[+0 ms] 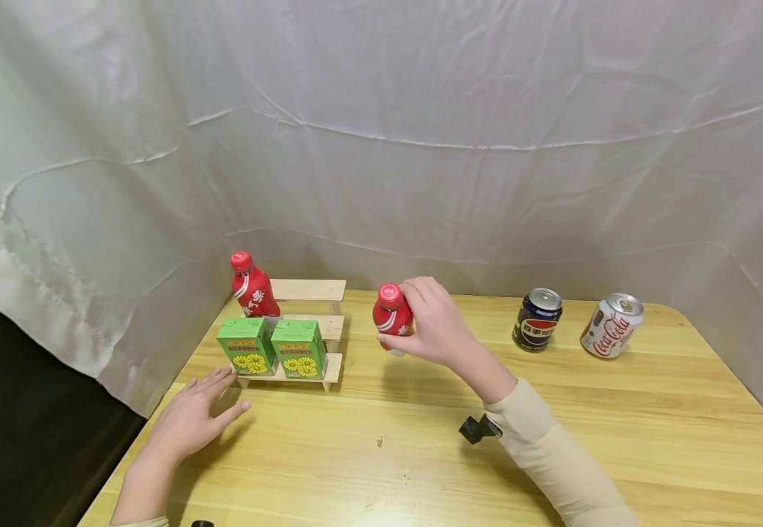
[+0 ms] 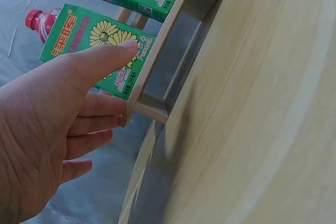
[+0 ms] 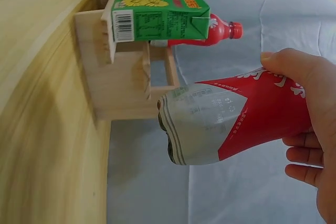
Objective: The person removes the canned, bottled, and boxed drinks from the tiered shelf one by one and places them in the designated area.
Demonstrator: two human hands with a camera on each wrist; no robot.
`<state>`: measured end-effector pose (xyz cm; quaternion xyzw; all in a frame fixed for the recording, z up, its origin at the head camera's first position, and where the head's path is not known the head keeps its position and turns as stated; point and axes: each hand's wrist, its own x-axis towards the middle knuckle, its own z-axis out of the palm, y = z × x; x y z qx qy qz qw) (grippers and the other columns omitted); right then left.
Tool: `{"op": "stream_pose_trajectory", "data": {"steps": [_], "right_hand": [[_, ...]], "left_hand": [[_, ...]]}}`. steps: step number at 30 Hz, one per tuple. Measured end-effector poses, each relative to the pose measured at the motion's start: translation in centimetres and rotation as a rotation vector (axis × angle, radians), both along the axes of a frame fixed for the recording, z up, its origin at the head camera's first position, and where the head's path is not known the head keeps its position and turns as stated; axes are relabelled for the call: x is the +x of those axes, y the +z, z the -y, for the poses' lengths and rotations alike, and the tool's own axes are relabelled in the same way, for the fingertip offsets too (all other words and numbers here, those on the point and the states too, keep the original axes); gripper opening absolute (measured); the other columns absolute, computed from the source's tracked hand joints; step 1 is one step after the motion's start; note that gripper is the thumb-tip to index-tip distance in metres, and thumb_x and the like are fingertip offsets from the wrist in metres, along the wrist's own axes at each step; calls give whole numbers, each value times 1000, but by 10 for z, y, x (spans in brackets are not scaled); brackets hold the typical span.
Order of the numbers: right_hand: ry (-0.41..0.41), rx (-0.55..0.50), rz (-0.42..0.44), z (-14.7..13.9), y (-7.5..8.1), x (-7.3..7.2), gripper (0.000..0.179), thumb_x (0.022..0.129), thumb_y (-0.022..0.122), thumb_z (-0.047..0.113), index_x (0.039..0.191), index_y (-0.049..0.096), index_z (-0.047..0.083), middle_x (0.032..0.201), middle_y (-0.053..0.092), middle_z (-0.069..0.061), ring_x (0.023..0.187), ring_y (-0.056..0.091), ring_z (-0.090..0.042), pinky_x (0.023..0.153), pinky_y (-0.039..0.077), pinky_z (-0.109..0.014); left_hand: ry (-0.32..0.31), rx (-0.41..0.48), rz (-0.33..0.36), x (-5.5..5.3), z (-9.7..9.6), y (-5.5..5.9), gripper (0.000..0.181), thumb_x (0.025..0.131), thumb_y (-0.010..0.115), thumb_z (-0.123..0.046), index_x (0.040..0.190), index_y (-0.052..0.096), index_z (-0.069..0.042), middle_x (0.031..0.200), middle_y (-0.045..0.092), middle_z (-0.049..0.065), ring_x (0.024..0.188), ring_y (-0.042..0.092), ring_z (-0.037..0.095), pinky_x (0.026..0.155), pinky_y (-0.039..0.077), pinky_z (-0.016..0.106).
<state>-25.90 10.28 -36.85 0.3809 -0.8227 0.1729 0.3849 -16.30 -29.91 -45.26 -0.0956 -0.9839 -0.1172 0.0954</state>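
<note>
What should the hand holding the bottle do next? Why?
Probably carry the held bottle left, toward the wooden rack: the right hand has it off the table, and a similar bottle stands there behind a green box, with bare shelf alongside.

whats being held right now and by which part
The right hand holds a red bottle by its upper part, base exposed; the left hand grips nothing.

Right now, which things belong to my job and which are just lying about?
Seemingly in use:
Red-capped red plastic bottle, in your right hand
Pale wooden tiered rack
Matching red bottle on it
Two green flower-printed cartons on its front step

Probably lying about:
Dark blue metal can
Silver metal Coca-Cola can
</note>
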Motion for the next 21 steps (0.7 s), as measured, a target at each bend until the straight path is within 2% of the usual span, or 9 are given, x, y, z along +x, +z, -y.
{"op": "stream_pose_trajectory", "data": {"steps": [21], "right_hand": [[-10, 17, -44, -65, -23, 21, 73, 58, 86, 48, 107, 63, -2, 100, 64, -15, 95, 59, -30, 83, 55, -44]], "left_hand": [[0, 21, 3, 1, -1, 2, 67, 89, 65, -49, 134, 57, 0, 143, 52, 21, 134, 46, 41, 113, 32, 62]]}}
